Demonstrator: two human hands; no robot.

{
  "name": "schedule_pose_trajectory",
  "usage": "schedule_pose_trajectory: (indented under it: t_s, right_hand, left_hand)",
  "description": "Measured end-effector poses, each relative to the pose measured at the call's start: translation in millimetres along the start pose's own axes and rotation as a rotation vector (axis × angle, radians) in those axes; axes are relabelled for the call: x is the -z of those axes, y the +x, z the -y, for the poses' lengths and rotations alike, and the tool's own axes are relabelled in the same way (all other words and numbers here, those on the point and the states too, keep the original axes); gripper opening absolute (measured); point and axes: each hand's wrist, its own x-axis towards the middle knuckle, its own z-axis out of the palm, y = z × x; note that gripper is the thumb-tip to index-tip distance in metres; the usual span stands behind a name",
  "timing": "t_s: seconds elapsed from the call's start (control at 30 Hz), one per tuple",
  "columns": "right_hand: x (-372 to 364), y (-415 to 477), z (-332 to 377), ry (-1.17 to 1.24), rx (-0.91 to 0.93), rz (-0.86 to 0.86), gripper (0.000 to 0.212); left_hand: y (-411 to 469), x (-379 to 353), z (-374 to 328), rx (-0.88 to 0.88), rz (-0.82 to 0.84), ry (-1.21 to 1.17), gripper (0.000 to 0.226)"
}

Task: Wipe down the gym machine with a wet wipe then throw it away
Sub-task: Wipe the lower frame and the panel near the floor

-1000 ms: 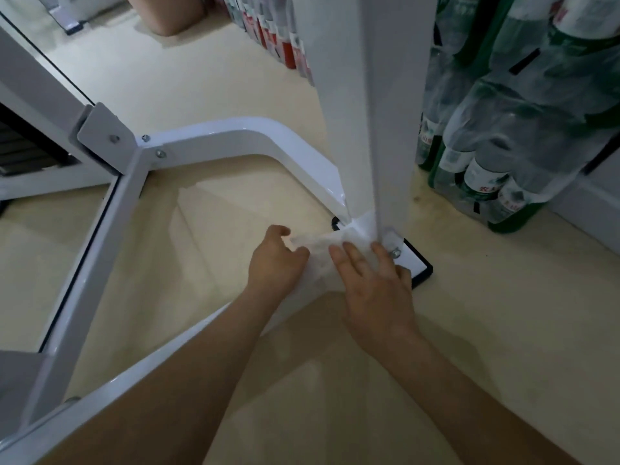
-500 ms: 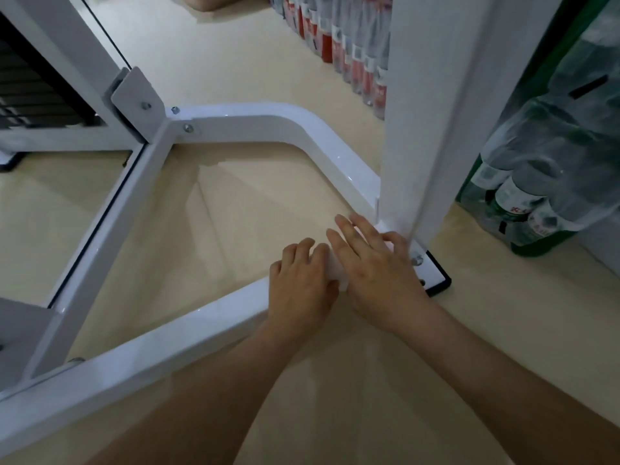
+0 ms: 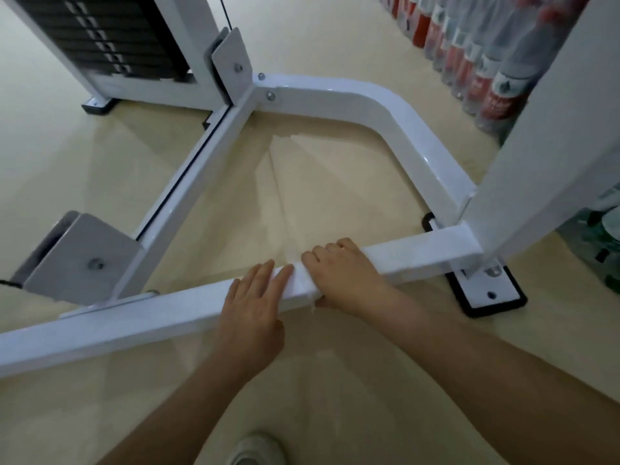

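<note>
The gym machine is a white steel frame; its low base bar (image 3: 134, 325) runs across the floor from the left edge to the upright post (image 3: 550, 156) at the right. A white wet wipe (image 3: 302, 286) is wrapped over the bar between my hands, mostly hidden. My left hand (image 3: 255, 303) lies flat on the bar with its fingers straight, pressing the wipe's left end. My right hand (image 3: 345, 276) curls over the bar and grips the wipe against it, thumb under the near side.
A curved white frame tube (image 3: 402, 129) joins the post behind the bar. The black weight stack (image 3: 100, 35) stands at the back left. Rows of bottles (image 3: 469, 55) line the wall at the right. A black-edged foot plate (image 3: 486, 290) anchors the post. My white shoe (image 3: 258, 448) is below.
Both hands have slid left along the base bar, away from the post's foot, taking the wipe with them. The view has tilted up, showing more of the frame and weight stack.
</note>
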Motion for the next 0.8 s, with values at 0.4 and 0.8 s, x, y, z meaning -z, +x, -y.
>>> schedule_pose_trajectory:
  t_s: [0.4,0.8]
  right_hand:
    - [11,-25,-28,-0.092,-0.236,0.058,0.063]
    - [-12,69,170,0.024,-0.019,-0.15,0.046]
  left_hand:
    - [-51,25,63,0.194,0.125,-0.028,0.087]
    - [-74,47,99,0.285,0.083,-0.2,0.066]
